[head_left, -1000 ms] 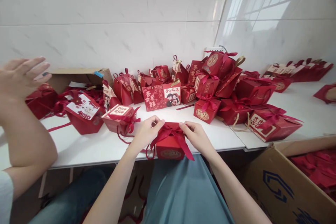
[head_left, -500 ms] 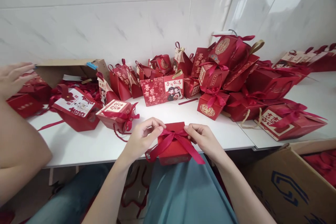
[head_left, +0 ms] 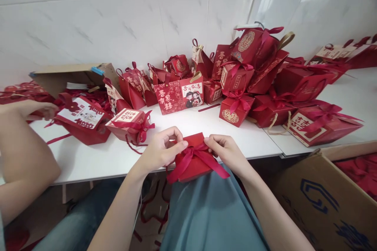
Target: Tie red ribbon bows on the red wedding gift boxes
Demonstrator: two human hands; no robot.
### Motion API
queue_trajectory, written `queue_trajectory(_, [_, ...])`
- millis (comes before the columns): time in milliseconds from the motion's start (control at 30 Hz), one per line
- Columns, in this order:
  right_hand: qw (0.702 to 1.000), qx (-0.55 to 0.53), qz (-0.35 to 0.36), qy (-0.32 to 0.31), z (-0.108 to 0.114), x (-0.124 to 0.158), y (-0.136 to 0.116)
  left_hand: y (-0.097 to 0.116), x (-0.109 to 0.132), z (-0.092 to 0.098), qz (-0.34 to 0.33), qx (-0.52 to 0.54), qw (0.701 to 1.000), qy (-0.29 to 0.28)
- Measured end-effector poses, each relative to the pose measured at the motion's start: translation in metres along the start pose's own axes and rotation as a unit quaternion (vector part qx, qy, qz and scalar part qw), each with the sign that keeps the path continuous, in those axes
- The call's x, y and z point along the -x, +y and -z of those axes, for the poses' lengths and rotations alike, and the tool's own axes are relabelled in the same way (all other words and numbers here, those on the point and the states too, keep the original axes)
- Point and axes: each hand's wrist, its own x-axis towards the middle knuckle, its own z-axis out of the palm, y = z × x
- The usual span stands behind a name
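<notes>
A small red gift box (head_left: 193, 172) rests at the table's front edge, partly over my lap, with a crimson ribbon (head_left: 206, 157) tied in a bow across its top. My left hand (head_left: 165, 147) pinches the bow's left loop between thumb and forefinger. On the other side, my right hand (head_left: 222, 147) has its thumb and forefinger closed on the right loop. Both ribbon tails hang down over the front of the box. Beyond my left hand sits a red box with a cream label (head_left: 129, 123), ribbon and cord handle.
Several red gift boxes (head_left: 235, 111) are stacked at the back right of the white table (head_left: 253, 145). An open cardboard carton (head_left: 312, 188) with red ribbons stands low at right. Another carton (head_left: 76, 70) lies back left. A co-worker's arm (head_left: 26, 157) reaches in from the left.
The box in my hands has tilted slightly, while both hands keep their pinch on the bow. The co-worker's hand has moved down and right. The view has shifted a little.
</notes>
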Motion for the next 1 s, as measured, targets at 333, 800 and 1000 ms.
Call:
queue_trajectory(333, [0.999, -0.039, 0.001, -0.009, -0.003, 0.005, 0.003, 0.006, 0.009, 0.011, 0.035, 0.009, 0.995, -0.092])
queue_trajectory(800, [0.996, -0.078, 0.004, 0.048, -0.008, 0.014, 0.005, 0.0, 0.029, -0.004, 0.086, 0.019, 0.996, -0.015])
queue_trajectory(1000, [0.997, -0.058, 0.014, 0.048, -0.009, 0.018, 0.008, -0.003, 0.029, -0.005, 0.056, 0.006, 0.998, 0.02])
